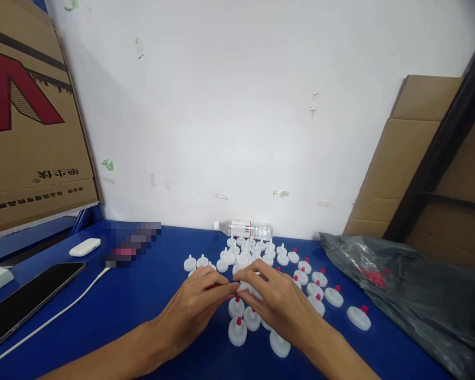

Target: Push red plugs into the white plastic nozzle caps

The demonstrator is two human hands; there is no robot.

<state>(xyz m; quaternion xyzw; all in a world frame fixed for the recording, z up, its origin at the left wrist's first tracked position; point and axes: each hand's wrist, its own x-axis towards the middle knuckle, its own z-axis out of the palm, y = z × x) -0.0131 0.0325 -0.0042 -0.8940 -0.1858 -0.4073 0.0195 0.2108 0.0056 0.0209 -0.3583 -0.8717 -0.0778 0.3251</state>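
Observation:
My right hand (275, 295) is closed with its fingers round a white nozzle cap (248, 287), which is mostly covered by the fingers. My left hand (193, 301) meets it from the left, thumb and forefinger together by the cap's edge; what they pinch is hidden. A bit of red shows between the left fingers. In front of and around the hands stand several white nozzle caps with red tips (237, 333). Farther back, white caps without red tips (243, 258) stand close together, and a few more (190, 263) are to the left.
A clear plastic bottle (245, 230) lies against the wall. On the right a grey plastic bag (419, 295) holds a clear bag of red pieces (374, 278). At left are a phone (31, 295), a white cable (59, 316) and a white case (84, 247). Cardboard (31, 153) stands behind.

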